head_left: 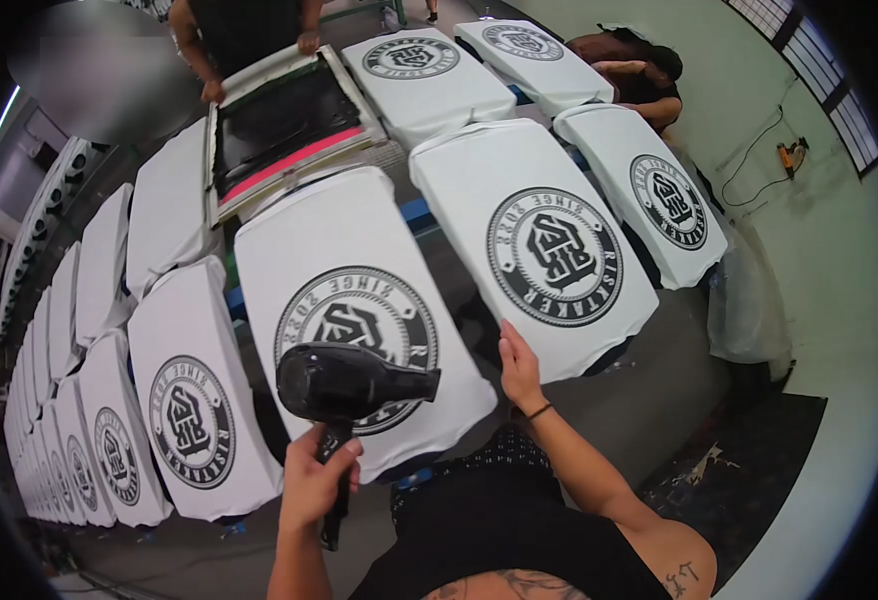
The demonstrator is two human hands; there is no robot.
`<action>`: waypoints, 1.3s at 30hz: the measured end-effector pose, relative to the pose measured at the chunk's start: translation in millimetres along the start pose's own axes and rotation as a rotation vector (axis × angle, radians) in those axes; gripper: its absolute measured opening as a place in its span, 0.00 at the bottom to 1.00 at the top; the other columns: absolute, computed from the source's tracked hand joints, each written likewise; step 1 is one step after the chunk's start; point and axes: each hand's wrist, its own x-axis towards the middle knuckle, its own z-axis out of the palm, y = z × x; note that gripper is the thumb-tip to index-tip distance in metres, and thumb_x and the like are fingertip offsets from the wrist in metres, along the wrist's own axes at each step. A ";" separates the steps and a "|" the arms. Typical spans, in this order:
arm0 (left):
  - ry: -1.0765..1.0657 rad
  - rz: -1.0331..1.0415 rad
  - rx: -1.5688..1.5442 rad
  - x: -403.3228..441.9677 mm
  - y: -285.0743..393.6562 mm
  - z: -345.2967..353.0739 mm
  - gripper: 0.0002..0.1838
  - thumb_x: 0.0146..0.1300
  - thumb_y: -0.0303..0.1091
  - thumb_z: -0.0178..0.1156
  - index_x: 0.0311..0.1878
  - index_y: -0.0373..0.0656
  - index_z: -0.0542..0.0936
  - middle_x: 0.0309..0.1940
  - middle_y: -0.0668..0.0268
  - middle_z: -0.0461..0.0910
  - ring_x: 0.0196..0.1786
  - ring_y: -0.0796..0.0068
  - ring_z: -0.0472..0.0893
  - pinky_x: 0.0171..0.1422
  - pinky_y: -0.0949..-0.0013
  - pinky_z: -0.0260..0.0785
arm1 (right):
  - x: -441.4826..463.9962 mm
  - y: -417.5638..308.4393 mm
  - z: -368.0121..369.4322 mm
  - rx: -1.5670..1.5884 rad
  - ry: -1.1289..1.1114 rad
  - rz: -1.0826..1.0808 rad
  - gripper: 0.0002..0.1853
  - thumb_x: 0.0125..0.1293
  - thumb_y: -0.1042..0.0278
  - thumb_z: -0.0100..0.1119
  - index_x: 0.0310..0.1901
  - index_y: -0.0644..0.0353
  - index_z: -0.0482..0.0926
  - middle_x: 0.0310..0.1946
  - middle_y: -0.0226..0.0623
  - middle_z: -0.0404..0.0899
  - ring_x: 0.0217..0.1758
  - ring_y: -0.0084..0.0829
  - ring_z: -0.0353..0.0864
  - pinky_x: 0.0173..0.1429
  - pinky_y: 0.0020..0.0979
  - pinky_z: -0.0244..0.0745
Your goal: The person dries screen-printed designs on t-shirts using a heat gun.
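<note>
A black hair dryer is held by its handle in my left hand, whose fingers wrap round it. Its nozzle points right, over a white shirt with a round black print that the dryer partly covers. My right hand is raised at the lower left edge of another printed white shirt, fingers stretched out and nothing in them. Whether it touches the fabric I cannot tell. A dark band circles the right wrist.
Several white shirts on boards run off to the left. Behind, a person holds a framed screen. Another person bends at the far right. Clear plastic hangs beside the right row.
</note>
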 end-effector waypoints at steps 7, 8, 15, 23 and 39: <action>0.003 0.122 -0.054 41.8 15.5 183.7 0.14 0.67 0.30 0.67 0.50 0.31 0.78 0.24 0.68 0.78 0.21 0.80 0.76 0.26 0.74 0.69 | 87.5 43.0 -197.7 -0.167 0.077 -0.187 0.20 0.77 0.67 0.54 0.65 0.66 0.76 0.61 0.48 0.80 0.64 0.41 0.79 0.71 0.36 0.70; 0.047 0.156 -0.018 54.3 12.9 204.6 0.14 0.67 0.30 0.67 0.50 0.32 0.78 0.24 0.68 0.78 0.21 0.80 0.76 0.25 0.74 0.68 | 102.1 59.2 -224.6 -0.263 0.085 -0.170 0.20 0.76 0.68 0.55 0.66 0.65 0.76 0.61 0.47 0.80 0.63 0.43 0.78 0.70 0.37 0.71; 0.198 0.202 0.166 127.7 25.3 285.8 0.13 0.68 0.34 0.68 0.42 0.33 0.79 0.21 0.68 0.77 0.20 0.80 0.75 0.23 0.72 0.66 | 174.4 150.8 -323.1 -0.640 0.091 -0.301 0.21 0.77 0.62 0.53 0.66 0.64 0.76 0.71 0.43 0.71 0.75 0.53 0.62 0.79 0.49 0.56; 0.349 0.184 0.281 154.8 37.6 316.5 0.13 0.68 0.35 0.68 0.40 0.34 0.80 0.23 0.68 0.79 0.19 0.80 0.76 0.23 0.73 0.69 | 189.1 157.9 -308.2 -0.701 0.100 -0.291 0.24 0.78 0.58 0.51 0.69 0.62 0.73 0.74 0.38 0.68 0.78 0.50 0.60 0.80 0.48 0.54; 0.205 -0.013 0.308 95.8 14.8 377.6 0.15 0.69 0.34 0.67 0.51 0.33 0.79 0.19 0.71 0.75 0.19 0.83 0.73 0.23 0.75 0.64 | 190.2 153.1 -313.0 -0.636 0.099 -0.302 0.24 0.77 0.59 0.51 0.69 0.61 0.73 0.73 0.36 0.71 0.79 0.45 0.61 0.80 0.46 0.53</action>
